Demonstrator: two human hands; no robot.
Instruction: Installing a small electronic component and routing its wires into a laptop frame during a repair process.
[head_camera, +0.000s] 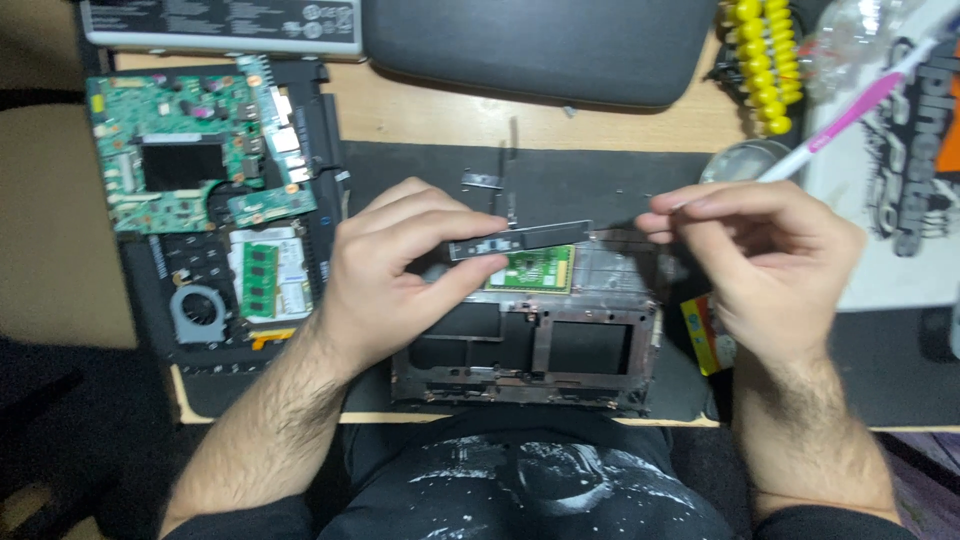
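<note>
Hands (400, 270) two, one strip (520, 240), perhaps metal

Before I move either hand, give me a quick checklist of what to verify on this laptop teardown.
1. Left hand grips the thin dark strip: ok.
2. Right hand has its fingertips pinched; whether they hold anything: cannot tell.
3. Strip clear of the small green board below: cannot tell.
4. Metal frame lies on the dark mat: ok.
5. Green mainboard set apart at the left: ok.
</note>
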